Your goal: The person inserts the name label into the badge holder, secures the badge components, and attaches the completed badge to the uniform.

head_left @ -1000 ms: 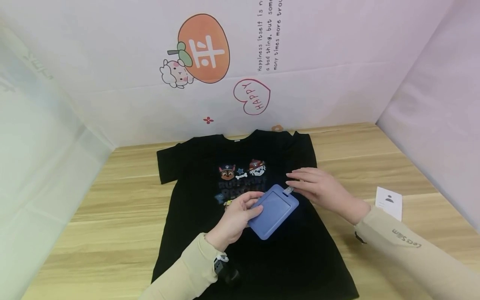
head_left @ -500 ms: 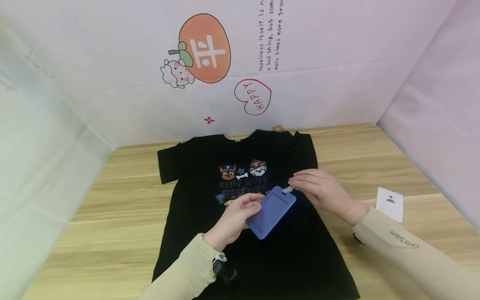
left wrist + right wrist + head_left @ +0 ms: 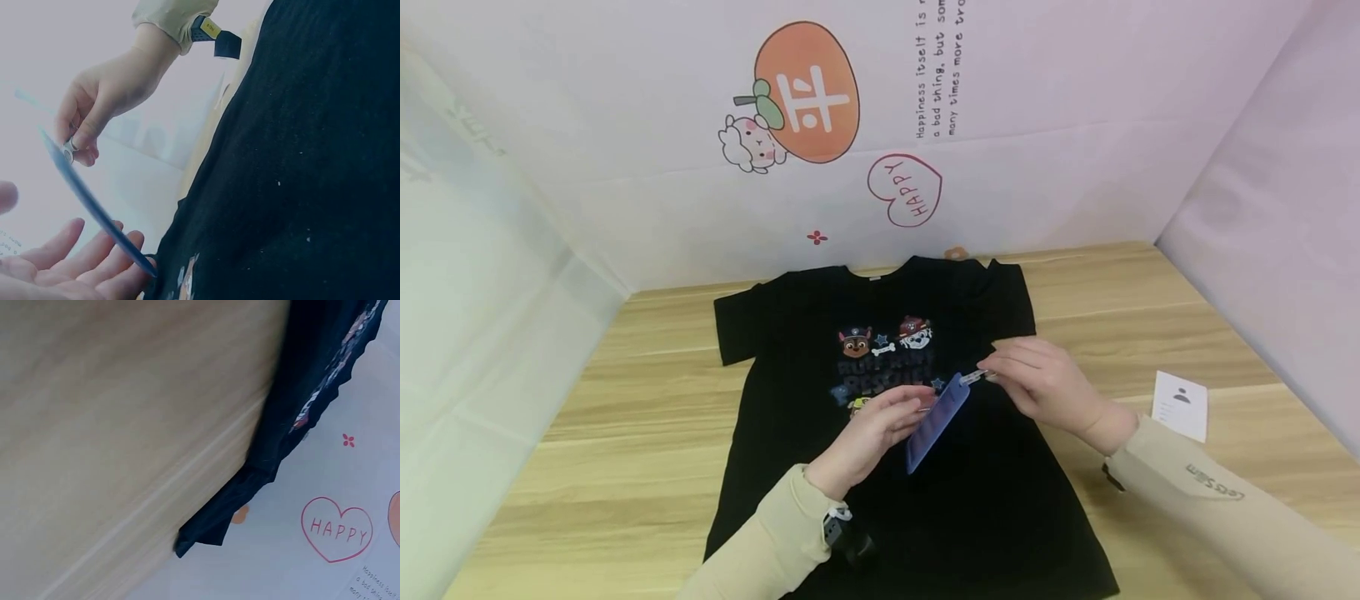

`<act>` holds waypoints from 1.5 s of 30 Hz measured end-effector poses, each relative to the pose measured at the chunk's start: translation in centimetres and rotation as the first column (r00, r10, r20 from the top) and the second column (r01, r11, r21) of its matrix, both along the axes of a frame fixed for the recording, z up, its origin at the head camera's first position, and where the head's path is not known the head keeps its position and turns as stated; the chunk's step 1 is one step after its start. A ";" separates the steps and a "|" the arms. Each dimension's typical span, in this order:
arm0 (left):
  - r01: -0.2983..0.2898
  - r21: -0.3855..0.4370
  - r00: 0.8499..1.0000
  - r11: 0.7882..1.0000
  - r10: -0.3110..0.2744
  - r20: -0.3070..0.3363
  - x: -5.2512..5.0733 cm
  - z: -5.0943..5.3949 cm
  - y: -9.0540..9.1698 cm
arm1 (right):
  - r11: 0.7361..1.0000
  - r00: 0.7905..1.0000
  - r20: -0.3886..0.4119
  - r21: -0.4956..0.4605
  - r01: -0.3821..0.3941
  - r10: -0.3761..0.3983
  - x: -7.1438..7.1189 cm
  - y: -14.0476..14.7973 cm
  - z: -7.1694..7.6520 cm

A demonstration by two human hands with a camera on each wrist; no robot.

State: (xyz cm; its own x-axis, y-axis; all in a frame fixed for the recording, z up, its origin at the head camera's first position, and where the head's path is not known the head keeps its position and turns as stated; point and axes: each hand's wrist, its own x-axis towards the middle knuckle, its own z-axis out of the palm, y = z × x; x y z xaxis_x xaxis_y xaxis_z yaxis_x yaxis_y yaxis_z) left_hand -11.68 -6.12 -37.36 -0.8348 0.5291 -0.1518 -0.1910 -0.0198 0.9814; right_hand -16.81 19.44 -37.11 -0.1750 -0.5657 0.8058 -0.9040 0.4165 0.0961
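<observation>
Blue holder [image 3: 934,427] held in midair above black shirt [image 3: 895,533], tilted, nearly edge-on; contents we cannot tell. Right hand [image 3: 1056,387] pinches clip [image 3: 976,377] at holder's upper end. Left hand [image 3: 874,429] has fingers extended, slightly apart, touching holder; thumb stands clear. White card [image 3: 1180,406] lies outside holder, on wooden table [image 3: 625,417], right of shirt; we see person icon, lines too small to read. On backdrop [image 3: 1037,183] we read "HAPPY" inside heart [image 3: 905,190], "Happiness itself is" above; on shirt, dim "RESCUE".
</observation>
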 end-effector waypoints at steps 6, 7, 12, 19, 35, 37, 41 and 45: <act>0.055 0.053 0.998 0.997 -0.055 0.005 0.0 0.5 -0.2 | 1.000 1.000 0.029 0.025 -0.013 0.012 0.5 -0.5 0.8; 0.062 0.059 0.998 0.996 -0.063 0.006 0.0 0.7 -0.2 | 0.999 0.999 0.037 0.029 -0.017 0.016 0.5 -0.5 0.9; 0.085 0.077 0.996 0.993 -0.083 -0.031 -0.1 1.5 -0.3 | 0.997 0.992 0.125 0.064 -0.033 0.025 1.1 -0.7 1.3; 0.108 0.058 0.990 0.992 -0.103 -0.092 -0.3 2.8 -0.7 | 0.994 0.979 0.203 0.096 -0.050 0.030 1.6 -1.0 1.5; 0.087 -0.194 0.939 0.977 -0.145 -0.311 -0.3 4.2 -0.5 | 0.993 0.848 0.526 0.046 -0.110 0.070 2.2 -1.7 2.5; 0.060 -0.240 0.934 0.969 -0.140 -0.330 -0.2 4.1 -0.4 | 0.994 0.809 0.584 0.029 -0.108 0.070 2.3 -1.7 2.6; 0.004 -0.297 0.928 0.955 -0.114 -0.354 -0.2 3.8 -0.2 | 0.997 0.746 0.662 -0.020 -0.078 0.072 2.3 -1.8 2.9; -0.025 -0.300 0.922 0.954 -0.094 -0.377 -0.2 3.4 0.1 | 0.997 0.708 0.703 -0.059 -0.043 0.073 2.3 -2.0 3.1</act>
